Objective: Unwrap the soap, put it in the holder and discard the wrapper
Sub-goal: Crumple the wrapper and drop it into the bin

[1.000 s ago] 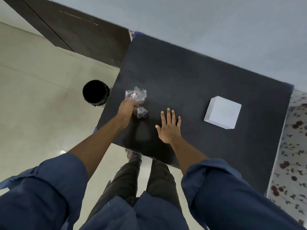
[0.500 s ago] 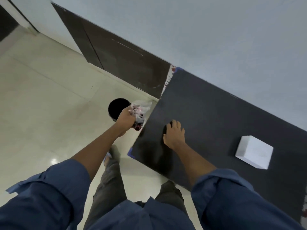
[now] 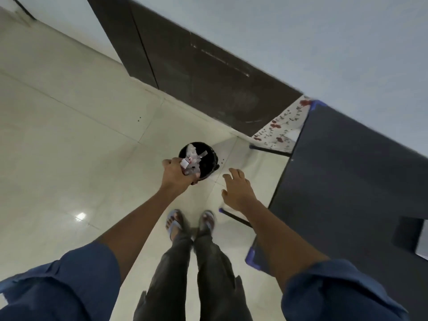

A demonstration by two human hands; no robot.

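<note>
Both arms reach forward — left hand (image 3: pixel 177 174) grip clutches wrapper (image 3: pixel 191 163) over bin (image 3: pixel 208 158), right hand (image 3: pixel 237 189) splayed.

Rolled blue sleeves (image 3: pixel 69 274); dark trousers (image 3: pixel 185 274); blue sandals (image 3: pixel 173 224)

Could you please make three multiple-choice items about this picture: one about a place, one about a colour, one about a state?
1. Where does the bin stand?
A. on the table
B. on the floor
C. on a chair

2. What colour is the bin?
A. black
B. white
C. red

3. How is the left hand?
A. flat on the table
B. open and empty
C. closed on the wrapper

Answers: 1 B, it stands on pale floor tiles beside the table. 2 A, its wall and inside look black. 3 C, the fingers grip the crumpled wrapper over the bin's mouth.
</note>
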